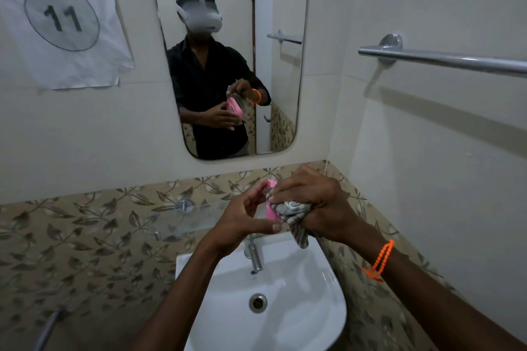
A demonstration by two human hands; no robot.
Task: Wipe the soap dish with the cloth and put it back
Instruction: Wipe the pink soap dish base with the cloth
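A pink soap dish (270, 209) is held on edge above the sink, with my left hand (245, 221) gripping it from the left and below. My right hand (310, 202) is closed on a bunched grey striped cloth (293, 214) and presses it against the dish's right side. One end of the cloth hangs down below my right wrist. Most of the dish is hidden behind the cloth and my fingers. The mirror (231, 54) reflects the dish's slotted face.
A white sink (265, 293) with a chrome tap (253, 253) lies directly below my hands. A glass shelf (182, 225) is mounted on the leaf-patterned tile at left. A chrome towel bar (445, 60) runs along the right wall. A paper sign hangs at upper left.
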